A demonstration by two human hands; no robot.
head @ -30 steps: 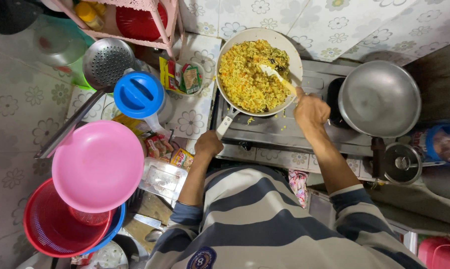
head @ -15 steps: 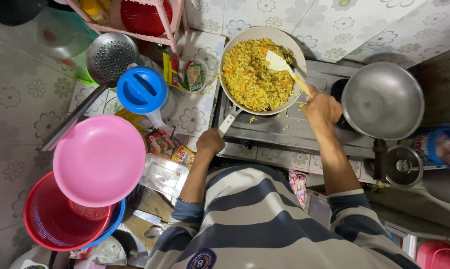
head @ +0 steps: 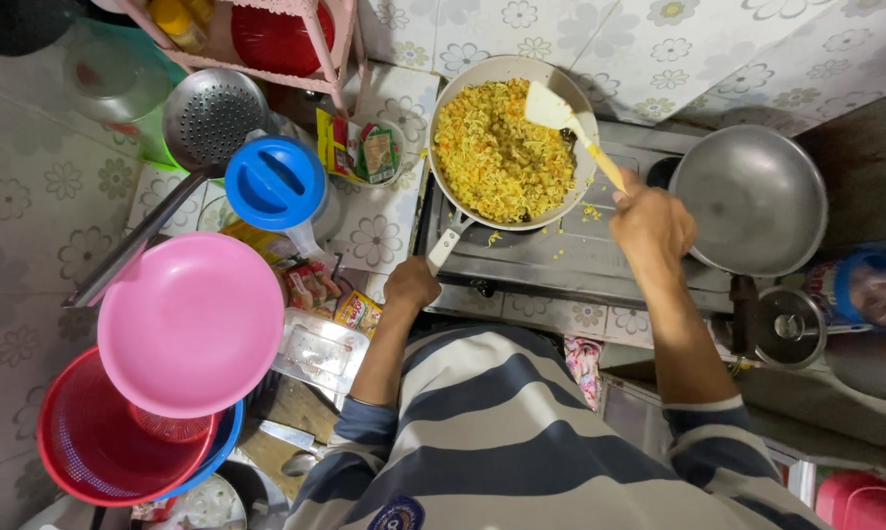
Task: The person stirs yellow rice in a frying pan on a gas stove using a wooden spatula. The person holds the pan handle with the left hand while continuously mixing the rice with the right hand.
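Observation:
A light-coloured frying pan [head: 445, 118] full of yellow fried noodles [head: 497, 152] stands on the left burner of a steel stove [head: 561, 265]. My left hand [head: 411, 285] is closed around the pan's white handle at its near end. My right hand [head: 651, 224] grips the yellow shaft of a spatula [head: 561, 118], whose pale blade is lifted above the far right side of the noodles. A few bits of noodle lie on the stove top beside the pan.
An empty steel wok [head: 749, 199] sits on the right burner. Left of the stove are a blue-lidded jug [head: 275, 182], a metal strainer [head: 212, 116], a cup of sachets [head: 364, 152], a pink basin [head: 190, 324] stacked over red and blue baskets, and a pink rack [head: 266, 39].
My right hand drew back to the right and raised the spatula blade out of the noodles to the pan's far right. The left hand stayed on the handle.

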